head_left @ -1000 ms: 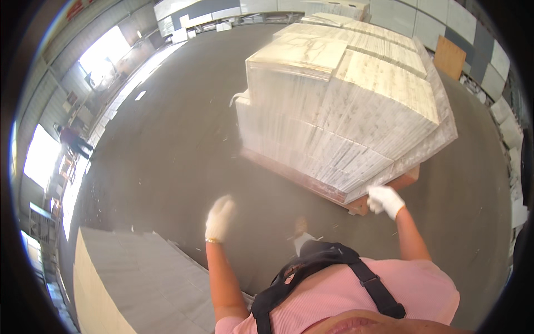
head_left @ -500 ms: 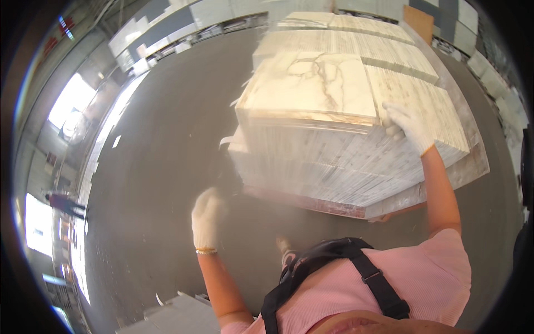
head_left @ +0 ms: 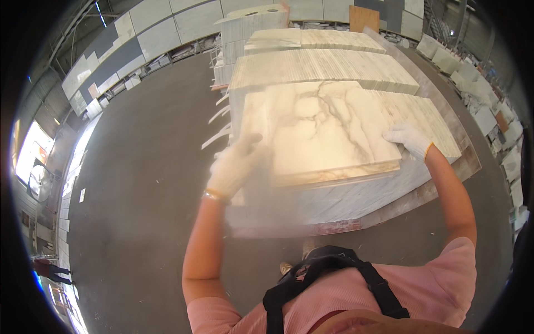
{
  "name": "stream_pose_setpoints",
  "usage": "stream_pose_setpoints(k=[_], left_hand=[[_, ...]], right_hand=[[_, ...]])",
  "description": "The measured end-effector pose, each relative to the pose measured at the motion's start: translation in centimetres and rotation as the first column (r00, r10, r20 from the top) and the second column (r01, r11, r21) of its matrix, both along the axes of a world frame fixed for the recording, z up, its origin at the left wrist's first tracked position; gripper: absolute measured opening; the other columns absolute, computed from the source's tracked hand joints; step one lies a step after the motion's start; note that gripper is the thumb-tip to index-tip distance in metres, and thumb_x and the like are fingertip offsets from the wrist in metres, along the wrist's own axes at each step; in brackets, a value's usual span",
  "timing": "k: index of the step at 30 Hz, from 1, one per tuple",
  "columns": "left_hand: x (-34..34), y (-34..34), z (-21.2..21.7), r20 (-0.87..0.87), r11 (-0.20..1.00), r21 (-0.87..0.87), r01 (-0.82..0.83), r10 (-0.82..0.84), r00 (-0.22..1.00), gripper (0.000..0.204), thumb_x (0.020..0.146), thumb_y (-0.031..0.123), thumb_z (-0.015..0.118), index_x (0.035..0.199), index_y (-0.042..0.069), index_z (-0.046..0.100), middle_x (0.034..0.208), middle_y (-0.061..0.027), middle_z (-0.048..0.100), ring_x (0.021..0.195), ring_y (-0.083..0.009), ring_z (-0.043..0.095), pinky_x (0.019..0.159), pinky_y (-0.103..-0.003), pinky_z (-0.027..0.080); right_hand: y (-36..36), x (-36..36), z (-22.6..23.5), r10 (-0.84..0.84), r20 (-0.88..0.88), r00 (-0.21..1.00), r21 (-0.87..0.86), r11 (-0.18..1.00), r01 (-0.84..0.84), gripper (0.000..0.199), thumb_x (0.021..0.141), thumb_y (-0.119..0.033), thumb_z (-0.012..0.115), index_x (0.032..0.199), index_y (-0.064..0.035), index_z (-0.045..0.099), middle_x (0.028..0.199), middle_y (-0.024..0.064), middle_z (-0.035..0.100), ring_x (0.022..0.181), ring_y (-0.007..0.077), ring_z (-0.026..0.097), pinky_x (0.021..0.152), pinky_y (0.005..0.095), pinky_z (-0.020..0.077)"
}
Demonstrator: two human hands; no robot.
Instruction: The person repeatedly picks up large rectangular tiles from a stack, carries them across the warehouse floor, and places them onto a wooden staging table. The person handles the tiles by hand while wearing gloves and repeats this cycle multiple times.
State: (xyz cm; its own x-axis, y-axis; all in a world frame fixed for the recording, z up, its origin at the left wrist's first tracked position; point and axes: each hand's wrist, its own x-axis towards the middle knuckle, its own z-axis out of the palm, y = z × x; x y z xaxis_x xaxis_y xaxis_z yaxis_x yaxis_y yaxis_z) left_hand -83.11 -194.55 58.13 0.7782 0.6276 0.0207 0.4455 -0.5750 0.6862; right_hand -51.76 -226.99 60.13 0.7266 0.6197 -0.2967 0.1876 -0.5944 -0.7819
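Observation:
A cream marble slab (head_left: pixel 328 125) with brown-grey veins lies flat on the near end of a big stack of stone pieces standing on edge. My gloved right hand (head_left: pixel 410 139) is closed at the slab's right edge, its fingertips curled against it. At the slab's left side is my gloved left hand (head_left: pixel 236 167), blurred, its fingers apart and holding nothing I can see. Another slab edge (head_left: pixel 345 177) shows just under the top one at the front.
Stone strips on edge (head_left: pixel 328 68) stand in rows behind the slab, above a pallet base (head_left: pixel 334 227). A further stack (head_left: pixel 250 36) is at the back. Stone slabs (head_left: pixel 158 42) line the far wall; stone pieces (head_left: pixel 484 119) line the right. A person (head_left: pixel 51 271) stands far left.
My left hand has risen from over the floor to the slab's left side. My right hand stays at the right edge, its fingers now more closed. The whole view has turned.

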Motion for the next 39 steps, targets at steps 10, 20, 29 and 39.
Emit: stream_pose_setpoints(k=[10, 20, 29, 39], left_hand=[[4.6, 1.4, -0.2, -0.167, 0.998, -0.001, 0.055, -0.055, 0.984, 0.069, 0.087, 0.056, 0.065, 0.136, 0.008, 0.063, 0.107, -0.0186, 0.073, 0.097, -0.0254, 0.072, 0.087, -0.035, 0.053], [4.0, 0.5, 0.7, -0.090, 0.978, -0.205, 0.032, -0.052, 0.995, 0.062, 0.092, 0.049, 0.065, 0.135, 0.005, 0.064, 0.100, -0.0120, 0.072, 0.091, -0.0188, 0.068, 0.086, -0.031, 0.052], [3.8, 0.7, -1.8, 0.316, 0.800, -0.587, 0.126, 0.082, 0.945, 0.042, 0.098, 0.030, 0.067, 0.118, -0.008, 0.068, 0.100, -0.0049, 0.071, 0.090, -0.0074, 0.064, 0.078, -0.024, 0.053], [0.2, -1.7, 0.3, 0.405, 0.897, -0.441, -0.036, 0.235, 0.884, 0.046, 0.091, 0.041, 0.070, 0.087, -0.004, 0.071, 0.071, -0.0034, 0.066, 0.069, -0.0119, 0.062, 0.061, -0.031, 0.049]], right_hand=[[-0.1, 1.2, -2.0, -0.032, -0.079, 0.996, 0.244, 0.968, 0.050, 0.026, 0.095, -0.025, 0.070, 0.091, 0.0005, 0.072, 0.090, 0.0040, 0.071, 0.083, 0.0105, 0.064, 0.073, 0.0268, 0.0503], [1.3, -0.1, 1.0, -0.029, -0.477, 0.878, 0.541, 0.778, 0.319, 0.047, 0.096, -0.024, 0.064, 0.133, 0.0044, 0.059, 0.124, 0.0112, 0.067, 0.109, 0.0179, 0.067, 0.095, 0.0336, 0.0547], [-0.8, -0.4, -1.1, 0.105, -0.362, 0.926, 0.562, 0.817, 0.127, 0.049, 0.092, -0.017, 0.068, 0.135, 0.0052, 0.058, 0.124, 0.0122, 0.067, 0.111, 0.0216, 0.066, 0.097, 0.0363, 0.0544], [-6.8, 18.8, -6.7, 0.192, -0.230, 0.954, 0.708, 0.706, 0.029, 0.051, 0.106, -0.019, 0.050, 0.148, 0.0078, 0.044, 0.144, 0.0152, 0.056, 0.132, 0.0221, 0.054, 0.113, 0.0328, 0.0421]])
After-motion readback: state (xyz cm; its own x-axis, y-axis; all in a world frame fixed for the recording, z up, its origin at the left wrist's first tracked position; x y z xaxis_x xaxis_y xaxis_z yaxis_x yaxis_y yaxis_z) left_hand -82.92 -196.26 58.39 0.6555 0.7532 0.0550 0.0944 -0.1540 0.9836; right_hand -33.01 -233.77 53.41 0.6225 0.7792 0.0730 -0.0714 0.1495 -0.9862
